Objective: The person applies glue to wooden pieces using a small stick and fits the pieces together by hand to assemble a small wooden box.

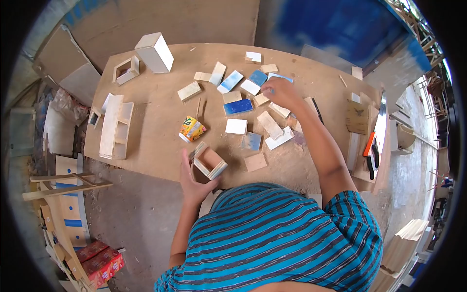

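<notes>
My left hand (193,185) is wrapped round the near left side of a small open wooden box (210,161), which is tilted at the table's near edge. Farther out, my right hand (282,92) reaches in among loose wooden blocks with its fingers curled down. Its fingertips are beside a white block (250,87) and a blue block (257,77); what they grip, if anything, is hidden. Past the knuckles lies a blue-and-white block (280,77). A yellow printed cup (192,129) with a stick (198,108) in it leans just beyond the box.
Several plain and painted blocks cover the middle of the wooden table (155,107). At the left are a compartmented wooden piece (116,127), a tall white box (155,52) and a wooden frame (126,71). An orange-and-black handled saw (372,151) lies along the right edge.
</notes>
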Motion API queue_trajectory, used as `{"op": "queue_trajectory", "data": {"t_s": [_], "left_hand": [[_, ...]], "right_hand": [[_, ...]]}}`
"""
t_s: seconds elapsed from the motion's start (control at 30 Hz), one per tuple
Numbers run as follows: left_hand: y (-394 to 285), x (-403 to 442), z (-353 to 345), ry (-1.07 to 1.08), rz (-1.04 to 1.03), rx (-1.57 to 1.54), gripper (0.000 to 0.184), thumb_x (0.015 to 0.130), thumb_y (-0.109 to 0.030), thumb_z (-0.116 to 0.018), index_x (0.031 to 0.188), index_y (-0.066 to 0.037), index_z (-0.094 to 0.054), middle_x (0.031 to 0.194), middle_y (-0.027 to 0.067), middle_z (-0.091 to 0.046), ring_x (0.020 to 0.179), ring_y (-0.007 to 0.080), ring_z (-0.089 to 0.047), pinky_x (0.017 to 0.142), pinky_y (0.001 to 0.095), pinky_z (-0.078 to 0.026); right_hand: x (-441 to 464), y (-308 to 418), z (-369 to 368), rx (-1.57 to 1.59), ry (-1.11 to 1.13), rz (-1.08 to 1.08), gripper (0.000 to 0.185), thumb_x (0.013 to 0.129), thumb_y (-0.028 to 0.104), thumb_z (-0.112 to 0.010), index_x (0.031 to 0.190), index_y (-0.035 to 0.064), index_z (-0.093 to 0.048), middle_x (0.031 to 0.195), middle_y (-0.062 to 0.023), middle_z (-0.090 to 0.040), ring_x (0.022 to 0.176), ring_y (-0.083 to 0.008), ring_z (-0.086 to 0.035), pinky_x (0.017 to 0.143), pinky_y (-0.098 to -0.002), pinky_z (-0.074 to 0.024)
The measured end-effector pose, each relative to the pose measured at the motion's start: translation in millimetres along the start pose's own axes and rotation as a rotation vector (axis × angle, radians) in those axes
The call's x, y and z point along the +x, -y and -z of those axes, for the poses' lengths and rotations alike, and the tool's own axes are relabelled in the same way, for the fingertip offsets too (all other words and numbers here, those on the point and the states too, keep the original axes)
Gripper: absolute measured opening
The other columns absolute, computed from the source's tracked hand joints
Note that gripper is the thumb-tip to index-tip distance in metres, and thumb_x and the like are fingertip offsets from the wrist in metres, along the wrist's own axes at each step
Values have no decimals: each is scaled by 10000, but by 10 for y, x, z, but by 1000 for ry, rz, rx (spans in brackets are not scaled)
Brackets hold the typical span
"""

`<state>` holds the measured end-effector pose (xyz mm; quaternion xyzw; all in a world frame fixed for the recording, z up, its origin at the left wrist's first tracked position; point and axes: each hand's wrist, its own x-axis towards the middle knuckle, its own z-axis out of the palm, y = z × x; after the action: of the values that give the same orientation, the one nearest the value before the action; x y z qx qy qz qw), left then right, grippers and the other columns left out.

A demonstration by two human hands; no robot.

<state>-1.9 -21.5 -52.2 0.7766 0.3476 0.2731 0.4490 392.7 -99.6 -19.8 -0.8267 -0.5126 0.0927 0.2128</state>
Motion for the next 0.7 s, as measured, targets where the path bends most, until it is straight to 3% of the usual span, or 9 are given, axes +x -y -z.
{"op": "queue_trajectory", "data": {"t_s": [0.07,0.17,0.27,0.37,0.4,0.5,0.53,0.63,0.7], "left_hand": [[-21,4,10,-3,-25,23,1195,541,-283,-873,1502,6,-224,1268,209,-527,1169,353,-531,991,433,-435],[-12,-20,42,-25,-46,47,1194,538,-274,-871,1501,9,-226,1256,210,-530,1164,351,-531,992,433,-435],[9,-42,65,-34,-38,39,1184,538,-264,-864,1500,11,-231,1248,212,-530,1162,352,-531,997,430,-435],[26,-43,67,-29,-13,1,1171,538,-252,-852,1499,10,-237,1248,215,-529,1167,353,-529,1006,425,-431],[15,-36,66,-28,-27,7,1168,537,-248,-849,1499,10,-238,1249,215,-529,1169,352,-528,1008,424,-430],[-42,-33,66,-40,-34,14,1164,527,-235,-840,1499,1,-245,1249,212,-533,1172,351,-527,1008,428,-430],[-58,-35,70,-48,-39,18,1163,527,-236,-841,1499,-2,-247,1244,211,-536,1168,351,-529,1006,429,-432],[-91,-35,97,-57,-43,27,1160,529,-240,-843,1499,-8,-251,1227,210,-547,1153,356,-538,998,431,-437],[-85,-38,95,-59,-46,24,1159,530,-245,-847,1498,-10,-254,1216,209,-554,1142,360,-545,991,433,-441]], "right_hand": [[7,-13,-170,-133,-7,122,189,733,125,-708,919,152,-730,1004,-73,-671,966,-310,-630,849,-422,-512],[58,102,-37,-254,94,-14,206,721,142,-729,927,147,-730,1018,-79,-665,1010,-301,-614,868,-423,-505],[91,323,-19,-153,108,89,300,700,150,-762,996,139,-712,1061,-83,-649,1055,-298,-599,888,-427,-502],[-30,595,-416,-176,8,353,413,678,137,-781,1077,125,-677,1090,-95,-634,1068,-293,-595,895,-423,-506],[-15,696,-376,-184,85,287,489,666,118,-790,1134,110,-649,1098,-105,-627,1065,-294,-599,903,-409,-507],[22,701,-323,-182,133,274,438,694,137,-770,1116,111,-657,1085,-106,-623,1074,-288,-595,896,-398,-511],[29,707,-300,-207,136,299,355,758,159,-707,1106,101,-668,1061,-108,-654,1044,-300,-615,883,-404,-515],[69,569,-319,-89,91,328,316,797,150,-672,1105,79,-687,985,-118,-698,892,-273,-663,821,-374,-538],[109,507,-312,95,143,184,276,849,156,-629,1098,58,-696,929,-111,-711,795,-216,-670,750,-332,-548]]}}
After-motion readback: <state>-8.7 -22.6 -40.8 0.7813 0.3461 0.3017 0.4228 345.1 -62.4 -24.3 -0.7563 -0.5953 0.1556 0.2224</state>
